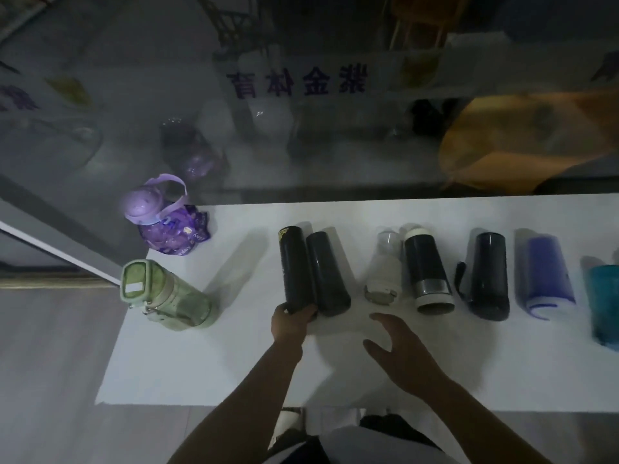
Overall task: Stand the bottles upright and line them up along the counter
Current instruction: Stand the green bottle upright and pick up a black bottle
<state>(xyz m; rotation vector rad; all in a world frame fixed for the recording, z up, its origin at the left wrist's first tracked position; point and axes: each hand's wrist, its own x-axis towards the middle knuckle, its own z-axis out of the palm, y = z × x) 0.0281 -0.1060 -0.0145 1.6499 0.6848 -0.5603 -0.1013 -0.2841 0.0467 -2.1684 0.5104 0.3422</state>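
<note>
Several bottles lie on their sides across the white counter (pixel 207 370). My left hand (pixel 290 324) grips the near end of a slim black bottle (pixel 294 267), which touches a second black bottle (pixel 326 272). My right hand (pixel 398 349) hovers open over the counter, just in front of a clear white-capped bottle (pixel 383 272). Further right lie a black bottle with a steel band (pixel 427 269), a black bottle with a strap (pixel 487 272), a blue bottle (pixel 546 272) and a teal bottle (pixel 604 303). At the left, a green bottle (pixel 164 296) and a purple bottle (pixel 164 219) stand upright.
A glass wall (pixel 301 128) with printed lettering rises right behind the counter's far edge. The counter's left end is just past the green bottle, with floor (pixel 50 363) beyond. Bare counter surface lies between the bottles and the near edge.
</note>
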